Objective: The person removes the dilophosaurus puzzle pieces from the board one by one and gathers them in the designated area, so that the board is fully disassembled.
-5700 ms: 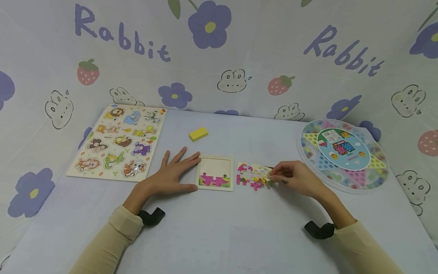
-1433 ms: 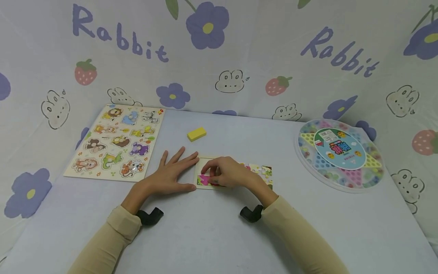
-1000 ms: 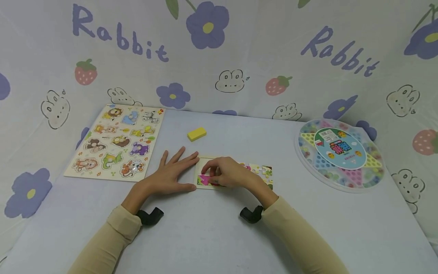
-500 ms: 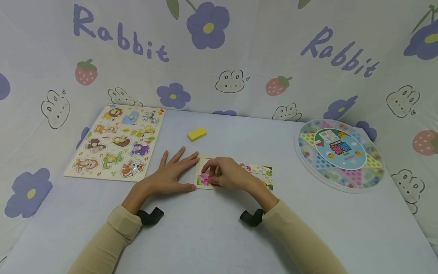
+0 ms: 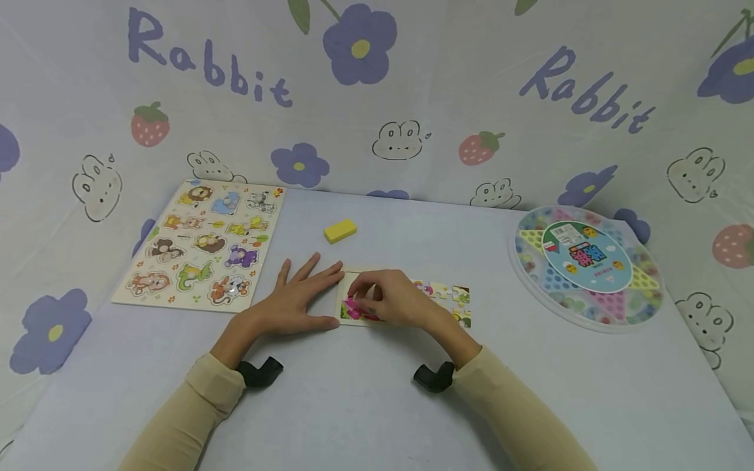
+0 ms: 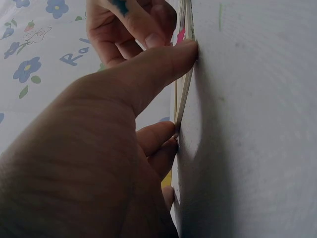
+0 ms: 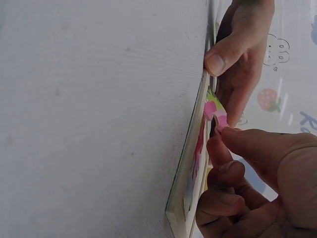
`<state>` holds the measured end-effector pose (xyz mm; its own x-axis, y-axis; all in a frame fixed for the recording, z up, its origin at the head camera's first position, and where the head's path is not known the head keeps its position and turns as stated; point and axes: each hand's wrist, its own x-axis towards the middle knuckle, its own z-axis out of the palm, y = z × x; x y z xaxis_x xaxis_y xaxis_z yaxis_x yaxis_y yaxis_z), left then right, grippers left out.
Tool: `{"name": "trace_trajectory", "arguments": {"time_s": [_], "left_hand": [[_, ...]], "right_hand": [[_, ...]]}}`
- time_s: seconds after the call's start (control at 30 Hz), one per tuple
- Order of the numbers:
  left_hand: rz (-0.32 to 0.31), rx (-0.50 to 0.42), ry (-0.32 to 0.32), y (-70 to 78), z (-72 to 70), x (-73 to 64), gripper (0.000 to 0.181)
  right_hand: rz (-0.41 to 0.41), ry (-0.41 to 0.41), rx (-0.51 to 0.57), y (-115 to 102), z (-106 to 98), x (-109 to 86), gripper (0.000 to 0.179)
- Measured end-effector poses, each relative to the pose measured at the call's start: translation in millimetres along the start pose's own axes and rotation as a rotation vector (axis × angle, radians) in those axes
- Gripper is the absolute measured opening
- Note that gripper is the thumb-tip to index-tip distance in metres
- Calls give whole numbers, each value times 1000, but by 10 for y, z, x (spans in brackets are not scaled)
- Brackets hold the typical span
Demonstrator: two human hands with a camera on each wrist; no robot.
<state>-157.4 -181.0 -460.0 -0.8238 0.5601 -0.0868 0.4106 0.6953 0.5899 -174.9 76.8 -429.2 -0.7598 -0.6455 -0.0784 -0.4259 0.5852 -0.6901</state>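
A small wooden puzzle frame (image 5: 352,275) lies flat at the table's middle, with pink and green pieces set along its near edge. My left hand (image 5: 312,294) lies flat beside the frame's left side, its thumb (image 6: 168,62) pressed against the frame's edge (image 6: 184,99). My right hand (image 5: 362,302) hovers over the frame and pinches a pink and green puzzle piece (image 7: 216,113), tilted up from the frame (image 7: 190,173). Several loose pieces (image 5: 450,294) lie just right of the frame, partly hidden by my right wrist.
An animal peg puzzle board (image 5: 203,245) lies at the far left. A yellow block (image 5: 340,230) sits behind the frame. A round clear checkers box (image 5: 589,265) stands at the right. A printed fabric backdrop rises behind the table.
My right hand went from the loose pieces to the frame, carrying a piece. Over the last second it has only shifted slightly over the frame's near left corner. The left hand stayed put.
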Motion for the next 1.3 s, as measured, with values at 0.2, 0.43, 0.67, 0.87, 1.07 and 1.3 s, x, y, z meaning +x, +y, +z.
{"name": "trace_trajectory", "arguments": {"time_s": [0.2, 0.43, 0.67, 0.87, 1.07, 1.3], "left_hand": [[1, 5, 1, 4, -3, -3, 91], [4, -6, 0, 6, -1, -13, 91], [9, 4, 1, -11, 7, -10, 92], [5, 17, 1, -10, 6, -5, 93], [3, 18, -4, -15, 11, 0, 93], [9, 14, 1, -10, 2, -5, 93]], "right_hand": [[19, 15, 20, -3, 9, 9, 13], [36, 20, 32, 14, 16, -4, 13], [58, 45, 70, 26, -78, -68, 14], [92, 54, 84, 114, -194, -177, 13], [112, 71, 88, 190, -311, -351, 12], [125, 85, 93, 265, -416, -570, 13]]}}
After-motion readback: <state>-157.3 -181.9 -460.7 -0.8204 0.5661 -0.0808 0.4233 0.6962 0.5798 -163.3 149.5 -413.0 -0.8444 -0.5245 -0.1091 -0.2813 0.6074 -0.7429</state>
